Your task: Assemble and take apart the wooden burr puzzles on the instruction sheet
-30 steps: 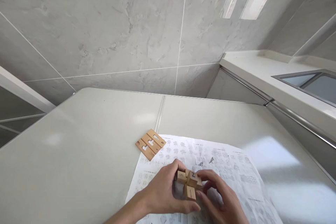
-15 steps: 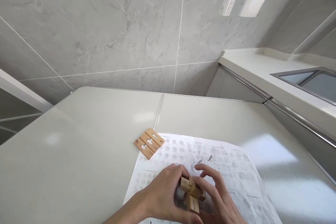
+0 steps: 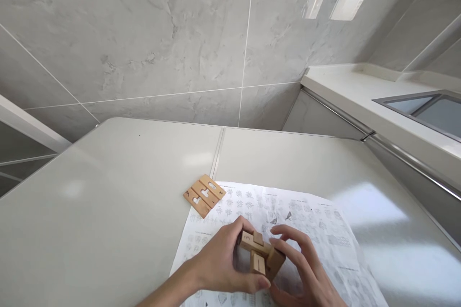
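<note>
A wooden burr puzzle (image 3: pixel 264 252) of interlocking light-brown bars is held above the printed sheet, with pencil-like marks on some bar ends. My left hand (image 3: pixel 219 259) is wrapped around its left side, thumb along the near bottom and fingers behind. At the right side of the puzzle is my right hand (image 3: pixel 306 268); its index fingertip and thumb meet the right-hand block, while another finger is raised off it. Three flat wooden slats with cut-out slots (image 3: pixel 204 195) lie side by side at the sheet's far left corner, numbers written on them.
The large creased paper sheet (image 3: pixel 324 230) carries many small printed diagrams. It lies on a glossy pale table (image 3: pixel 108 211) with a seam across it. Behind is a grey tiled wall (image 3: pixel 162 33); a white counter (image 3: pixel 342 86) with a sink (image 3: pixel 428 105) stands at right.
The puzzle has been turned and raised slightly in my hands, so different bar faces show. My left fingers and right fingertips have shifted around it. The slats stay in place.
</note>
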{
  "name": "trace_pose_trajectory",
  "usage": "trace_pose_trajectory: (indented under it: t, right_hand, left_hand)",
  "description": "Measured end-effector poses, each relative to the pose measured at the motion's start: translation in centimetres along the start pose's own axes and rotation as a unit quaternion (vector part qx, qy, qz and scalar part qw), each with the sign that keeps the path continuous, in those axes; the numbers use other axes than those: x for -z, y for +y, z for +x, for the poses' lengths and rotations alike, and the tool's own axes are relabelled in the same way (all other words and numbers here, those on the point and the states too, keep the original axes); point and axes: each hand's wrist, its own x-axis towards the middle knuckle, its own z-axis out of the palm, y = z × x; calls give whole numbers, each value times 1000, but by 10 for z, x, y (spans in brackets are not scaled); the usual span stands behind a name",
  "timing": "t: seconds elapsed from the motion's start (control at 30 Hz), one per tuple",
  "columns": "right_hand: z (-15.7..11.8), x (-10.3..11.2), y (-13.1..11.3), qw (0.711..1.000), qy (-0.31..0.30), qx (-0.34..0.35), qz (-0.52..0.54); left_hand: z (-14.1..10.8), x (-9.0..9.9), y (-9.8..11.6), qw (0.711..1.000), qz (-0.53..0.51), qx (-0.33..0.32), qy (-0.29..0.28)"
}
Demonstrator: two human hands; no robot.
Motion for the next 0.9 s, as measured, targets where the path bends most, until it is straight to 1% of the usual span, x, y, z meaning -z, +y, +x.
trace_pose_trajectory:
  t: [0.13,0.23,0.37,0.43,0.53,0.63,0.77,0.9]
  right_hand:
    - [3,6,1,1000,13,-5,0]
    - [5,7,2,1000,13,-26,-7]
    - [7,4,7,995,-25,-81,-46]
    - [8,2,11,993,-48,-85,-61]
    - [7,0,18,992,-75,-70,-72]
    - [5,-1,23,990,-89,-72,-86]
    - [3,0,24,988,-92,-72,-97]
    - [6,4,16,991,-74,-93,-57]
  left_hand:
    - [2,1,3,998,-53,-20,14]
    - [2,2,5,996,-80,-29,39]
    - [2,2,6,994,-60,-36,83]
    - [2,1,7,994,-35,-40,91]
    - [3,0,7,995,4,-52,90]
    - [4,-1,6,994,26,-63,88]
    - [3,-1,4,993,37,-72,85]
    - [3,-1,3,994,37,-72,71]
